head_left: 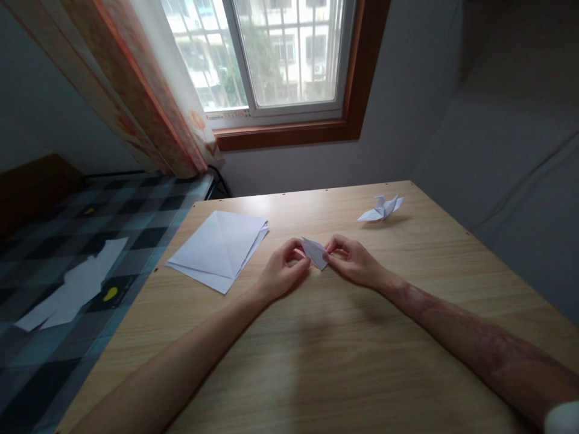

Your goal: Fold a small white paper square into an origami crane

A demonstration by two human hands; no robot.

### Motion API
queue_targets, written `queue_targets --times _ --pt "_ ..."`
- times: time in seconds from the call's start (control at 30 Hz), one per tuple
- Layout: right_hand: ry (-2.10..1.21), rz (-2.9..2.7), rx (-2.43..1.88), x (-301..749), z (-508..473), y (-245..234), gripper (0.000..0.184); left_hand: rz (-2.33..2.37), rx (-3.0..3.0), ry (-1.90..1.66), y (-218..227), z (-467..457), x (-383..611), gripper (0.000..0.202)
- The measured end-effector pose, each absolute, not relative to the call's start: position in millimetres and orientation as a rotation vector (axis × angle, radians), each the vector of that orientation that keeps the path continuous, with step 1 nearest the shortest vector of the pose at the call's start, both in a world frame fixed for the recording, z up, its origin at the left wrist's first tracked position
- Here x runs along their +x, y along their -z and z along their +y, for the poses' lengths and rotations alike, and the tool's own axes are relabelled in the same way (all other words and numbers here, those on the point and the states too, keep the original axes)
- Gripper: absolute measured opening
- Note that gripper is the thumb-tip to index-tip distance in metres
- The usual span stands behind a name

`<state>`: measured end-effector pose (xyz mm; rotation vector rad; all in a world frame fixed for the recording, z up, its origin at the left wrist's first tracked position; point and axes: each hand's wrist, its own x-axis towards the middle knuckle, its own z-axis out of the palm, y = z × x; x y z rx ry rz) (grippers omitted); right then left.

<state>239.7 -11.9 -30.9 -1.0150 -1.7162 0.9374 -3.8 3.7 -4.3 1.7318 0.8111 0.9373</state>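
Note:
Between my hands, just above the wooden table, is a small piece of folded white paper with a pointed upper corner. My left hand pinches its left edge between thumb and fingers. On the opposite side, my right hand grips the right corner in the same way. Farther back on the right stands a finished-looking white paper crane, apart from both hands. To the left of my left hand lies a stack of creased white square sheets.
The light wooden table ends at the back near the wall. A bed with a checkered cover adjoins its left side, bearing white paper scraps. Behind are a window and an orange patterned curtain.

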Motion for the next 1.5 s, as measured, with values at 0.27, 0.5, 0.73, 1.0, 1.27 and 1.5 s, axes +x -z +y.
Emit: queue_targets --times 0.27,0.5,0.73,1.0,1.27,1.5 --pt "-0.905 -1.750 -1.015 238.3 -15.3 24.0 0.020 0.838 1.805 -0.893 9.4 5.5 -3.5 0.036" --pt "-0.940 -1.654 -1.041 233.9 -12.1 27.6 0.040 0.832 1.672 -0.980 13.2 7.3 -4.7 0.038" --pt "-0.986 -1.816 -1.096 236.1 -14.2 21.2 0.032 0.856 1.639 -1.006 9.0 6.2 -5.0 0.037" --pt "-1.039 -1.761 -1.089 235.5 -13.5 22.0 0.034 0.842 1.684 -1.027 9.0 5.5 -6.1 0.037" --pt "-1.205 -1.662 -1.016 236.7 -12.8 27.2 0.030 0.799 1.741 -1.067 5.7 4.6 -5.7 0.031" --pt "-1.258 -1.682 -0.973 237.3 -13.7 25.9 0.031 0.781 1.829 -1.076 2.8 5.1 -6.5 0.028"
